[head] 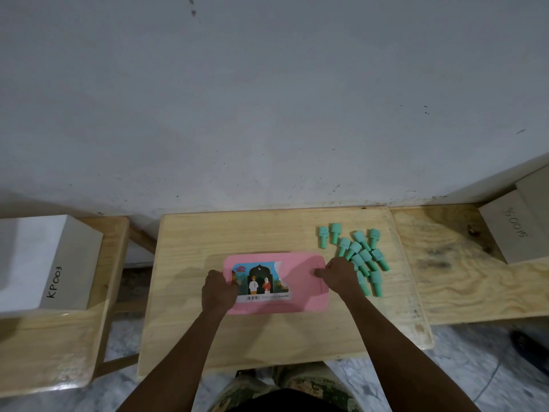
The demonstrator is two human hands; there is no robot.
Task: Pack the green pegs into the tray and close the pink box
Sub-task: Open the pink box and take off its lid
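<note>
- Right hand [340, 273] grips the right end of the pink box [276, 283], fingers curled on its edge; left hand [218, 289] grips the left end
- Box lies shut, long side left to right, lid still on
- Green pegs [358, 254] lie loose just right of the right hand, nearest it; tray not seen
- White box [44, 263] sits far left, well out of the way

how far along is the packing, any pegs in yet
Nothing looks packed: the green pegs lie loose on the wooden table, right of the pink box, whose lid is on. In hand: the left hand and right hand grip the box's two ends. Left: open it, fill the tray, close it.
</note>
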